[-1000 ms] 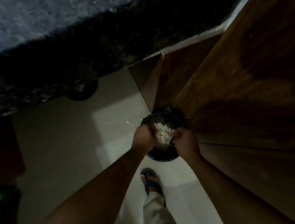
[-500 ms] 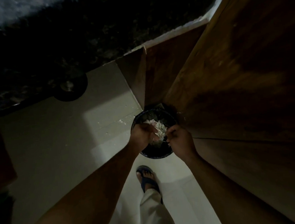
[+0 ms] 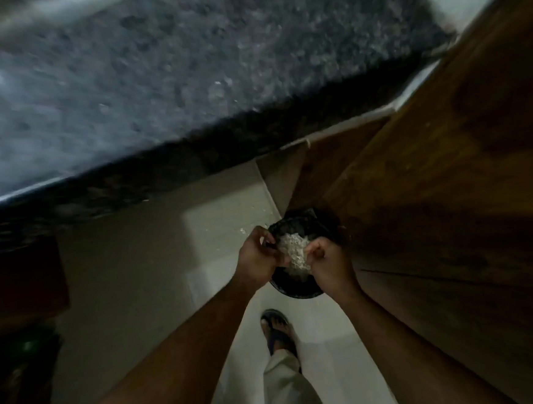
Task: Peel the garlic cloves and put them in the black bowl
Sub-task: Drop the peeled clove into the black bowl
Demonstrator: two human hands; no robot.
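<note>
Seen from above in dim light: at the bottom of the frame, a trouser leg (image 3: 289, 388) and a sandalled foot (image 3: 277, 330) on a pale tiled floor (image 3: 130, 276); just above centre, two bare forearms reach to a black bowl (image 3: 297, 290) holding a heap of pale garlic skins (image 3: 293, 252). The left hand (image 3: 257, 258) has fingers curled at the bowl's left rim, the right hand (image 3: 329, 260) fingers bent into the heap, though what either pinches is unclear; wooden panels (image 3: 449, 187) fill the right, a dark speckled stone counter (image 3: 185, 80) the top.
</note>
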